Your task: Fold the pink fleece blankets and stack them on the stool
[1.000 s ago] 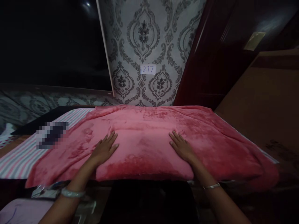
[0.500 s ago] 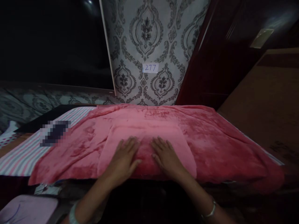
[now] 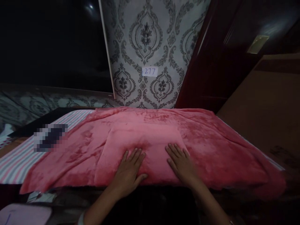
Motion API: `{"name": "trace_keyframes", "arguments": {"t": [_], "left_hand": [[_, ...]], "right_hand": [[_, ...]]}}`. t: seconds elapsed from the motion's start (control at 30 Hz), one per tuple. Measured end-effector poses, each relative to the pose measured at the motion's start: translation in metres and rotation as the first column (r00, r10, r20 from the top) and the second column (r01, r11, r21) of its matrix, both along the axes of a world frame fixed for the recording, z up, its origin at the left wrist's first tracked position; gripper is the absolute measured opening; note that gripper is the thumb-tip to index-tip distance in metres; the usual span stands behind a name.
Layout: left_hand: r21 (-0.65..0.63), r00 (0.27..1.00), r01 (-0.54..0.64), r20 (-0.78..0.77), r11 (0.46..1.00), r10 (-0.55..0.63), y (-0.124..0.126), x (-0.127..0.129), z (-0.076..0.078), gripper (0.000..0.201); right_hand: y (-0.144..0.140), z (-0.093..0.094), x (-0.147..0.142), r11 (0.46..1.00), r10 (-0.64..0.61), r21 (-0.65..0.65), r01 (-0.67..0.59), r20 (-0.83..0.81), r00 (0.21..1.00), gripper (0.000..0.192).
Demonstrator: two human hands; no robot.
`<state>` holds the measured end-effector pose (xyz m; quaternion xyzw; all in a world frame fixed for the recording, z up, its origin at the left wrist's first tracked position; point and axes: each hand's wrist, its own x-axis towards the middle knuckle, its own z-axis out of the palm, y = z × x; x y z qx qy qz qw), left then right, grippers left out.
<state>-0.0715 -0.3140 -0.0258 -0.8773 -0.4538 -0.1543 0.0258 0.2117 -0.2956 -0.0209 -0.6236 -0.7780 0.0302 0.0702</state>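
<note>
Both hands palm down, fingers extended, gripping nothing. Left hand (image 3: 130, 170), lower centre of frame: flat on the pink panel (image 3: 156, 150), fingers slightly fanned and pointing up and a little right, thumb held out toward frame right. Right hand (image 3: 181, 162), just right of centre: also flat on the panel, toward its right edge, fingers angled up-left and closer together, thumb set off to the left. Hands apart, a strip of panel visible between them. Forearms rise from the bottom edge and converge toward centre; a pale bangle (image 3: 81, 218) shows at the left one. Panel lies smooth over the middle of the pink blanket (image 3: 217, 147); whether it is a fold or a separate piece, cannot tell. Blanket spans the bench (image 3: 7, 150) across mid-frame, over a striped cloth (image 3: 14, 165) visible at left. Label "277" (image 3: 150, 71) on the wall, upper centre.
</note>
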Motion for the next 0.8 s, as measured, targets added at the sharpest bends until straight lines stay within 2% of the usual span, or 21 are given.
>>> {"name": "trace_keyframes", "arguments": {"t": [0.17,0.3,0.37,0.43,0.53,0.6,0.7,0.8], "left_hand": [[-0.029,1.000,0.009,0.020,1.000,-0.008,0.003,-0.004,-0.003,0.069],[-0.014,0.996,0.012,0.085,1.000,-0.010,0.003,-0.009,0.009,0.056],[0.027,0.993,-0.003,0.114,1.000,0.000,0.002,-0.009,0.016,0.048],[0.075,0.993,0.000,0.117,0.997,-0.009,0.000,-0.006,0.018,0.046],[0.135,0.998,0.009,0.068,0.991,-0.018,-0.003,0.001,0.010,0.056],[0.173,1.000,-0.003,0.027,0.985,-0.002,-0.005,0.004,-0.001,0.063],[0.237,1.000,-0.017,-0.015,0.971,0.021,-0.006,0.005,-0.013,0.065],[0.294,0.998,-0.013,-0.056,0.956,0.031,-0.008,0.004,-0.016,0.065]], "right_hand": [[-0.001,-0.009,0.035,0.990,-0.137,-0.022,0.136,-0.046,0.989,0.055],[0.003,0.007,0.038,0.985,-0.137,0.092,0.143,-0.075,0.988,0.051],[0.007,0.021,0.022,0.988,-0.033,0.145,0.048,-0.103,0.994,0.050],[0.014,0.035,-0.005,0.981,0.146,0.147,-0.126,-0.129,0.981,0.051],[0.031,0.045,-0.046,0.920,0.393,0.067,-0.387,-0.130,0.910,0.054],[0.050,0.043,-0.064,0.869,0.492,0.003,-0.495,-0.114,0.863,0.055],[0.087,0.036,-0.068,0.827,0.558,-0.018,-0.561,-0.081,0.826,0.055],[0.125,0.031,-0.060,0.862,0.506,0.001,-0.506,-0.021,0.862,0.057]]}}
